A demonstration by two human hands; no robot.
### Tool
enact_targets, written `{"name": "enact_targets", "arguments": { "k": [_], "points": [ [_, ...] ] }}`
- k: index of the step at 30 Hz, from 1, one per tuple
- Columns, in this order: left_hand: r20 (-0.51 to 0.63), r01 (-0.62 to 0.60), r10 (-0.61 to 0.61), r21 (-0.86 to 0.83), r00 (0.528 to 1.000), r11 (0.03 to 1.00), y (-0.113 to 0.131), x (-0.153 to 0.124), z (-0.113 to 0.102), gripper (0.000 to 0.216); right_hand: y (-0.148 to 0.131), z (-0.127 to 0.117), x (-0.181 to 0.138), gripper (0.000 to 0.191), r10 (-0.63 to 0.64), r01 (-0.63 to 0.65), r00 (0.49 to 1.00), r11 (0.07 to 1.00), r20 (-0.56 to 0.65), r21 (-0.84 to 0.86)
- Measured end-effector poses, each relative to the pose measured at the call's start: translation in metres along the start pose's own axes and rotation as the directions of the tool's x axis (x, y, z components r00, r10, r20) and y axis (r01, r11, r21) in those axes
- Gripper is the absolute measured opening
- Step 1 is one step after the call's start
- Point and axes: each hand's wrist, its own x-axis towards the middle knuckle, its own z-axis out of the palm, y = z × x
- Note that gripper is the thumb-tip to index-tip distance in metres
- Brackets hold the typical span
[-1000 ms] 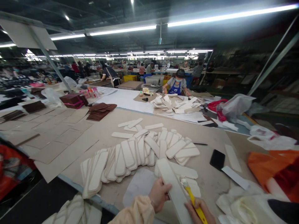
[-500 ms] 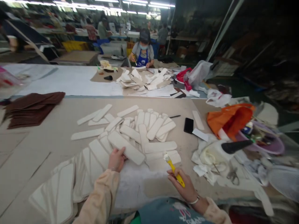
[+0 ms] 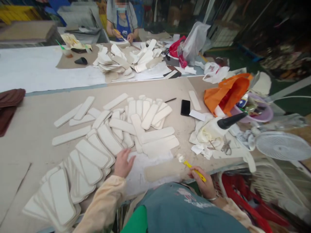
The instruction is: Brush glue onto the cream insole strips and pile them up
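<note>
My left hand [image 3: 123, 163] is open, thumb and fingers apart, at the edge of the fanned pile of off-white rounded strips [image 3: 89, 157]. Just beyond its fingertips lies one wide strip [image 3: 109, 139] on top of others. In my right hand [image 3: 202, 183] is a small brush with a yellow handle [image 3: 195, 171], its tip coated in white paste. Between my hands a beige strip [image 3: 160, 171] lies flat on white paper [image 3: 136, 181] at the table's front edge.
A white bottle with a black nozzle [image 3: 211, 129], scissors [image 3: 226, 147] and a phone [image 3: 185, 107] lie at the right. An orange bag [image 3: 225, 94] leans by a purple basin [image 3: 263, 110]. Across the table a person [image 3: 123, 22] works beside another strip pile [image 3: 126, 60].
My left hand has let go of the wide strip, which now rests on the pile. The brush in my right hand has moved toward the table's front edge. My view has tilted down.
</note>
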Motion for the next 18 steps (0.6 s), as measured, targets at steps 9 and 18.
{"name": "enact_targets", "arguments": {
  "k": [9,18],
  "points": [
    [0.391,-0.116,0.095,0.031,0.916,0.993,0.051,-0.086,0.063,0.080,0.012,-0.009,-0.005,0.020,-0.037,0.047,0.968,0.998,0.248,-0.034],
    [0.369,-0.127,0.119,-0.001,0.922,0.992,0.043,-0.088,0.066,0.067,0.020,0.008,-0.009,0.022,-0.049,0.043,0.908,0.999,0.415,0.025]
  ]
}}
